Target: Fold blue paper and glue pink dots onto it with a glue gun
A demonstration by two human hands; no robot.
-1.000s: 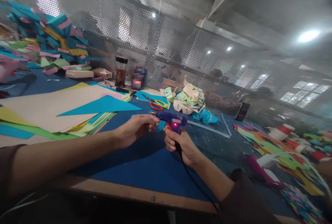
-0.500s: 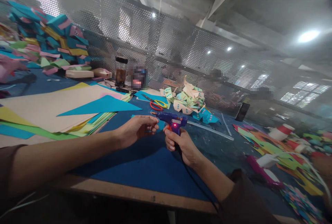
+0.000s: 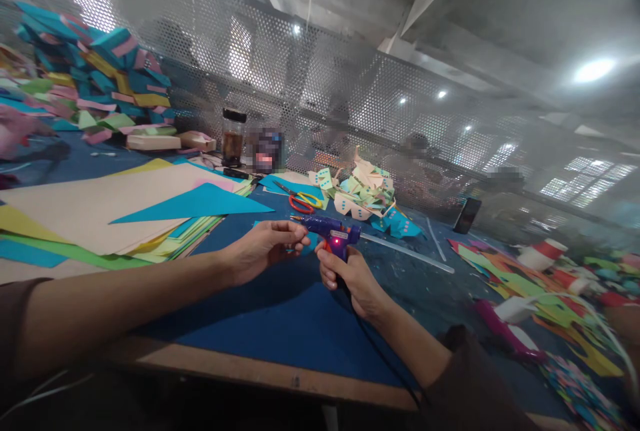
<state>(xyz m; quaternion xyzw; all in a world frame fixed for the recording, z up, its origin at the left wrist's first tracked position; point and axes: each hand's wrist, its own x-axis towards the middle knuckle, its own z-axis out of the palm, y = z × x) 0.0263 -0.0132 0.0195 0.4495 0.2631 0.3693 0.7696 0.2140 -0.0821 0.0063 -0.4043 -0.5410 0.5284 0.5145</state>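
Note:
My right hand point(image 3: 350, 278) is wrapped round the handle of a blue-purple hot glue gun point(image 3: 325, 226), its red light lit. From the gun's back a long clear glue stick point(image 3: 407, 254) sticks out to the right, and a black cord hangs below the grip. My left hand point(image 3: 267, 248) is closed in a pinch just under the nozzle; whatever lies between its fingertips is too hidden to make out. A piece of blue paper point(image 3: 311, 244) shows behind the left fingers, and I cannot tell whether they touch it. Red and yellow scissors point(image 3: 305, 202) lie beyond the gun.
Coloured sheets point(image 3: 100, 208) are stacked at left, before a heap of folded paper pieces point(image 3: 110, 78). A lidded jar point(image 3: 233, 138) stands at the back near dotted paper scraps point(image 3: 367, 188). Rightward are a phone point(image 3: 467, 215), paper cutouts point(image 3: 510, 268) and a magenta-and-white object point(image 3: 507, 331).
The glue stick's rear end has swung slightly down and right. My left fingers have shifted a little nearer the gun, while my right hand has hardly moved.

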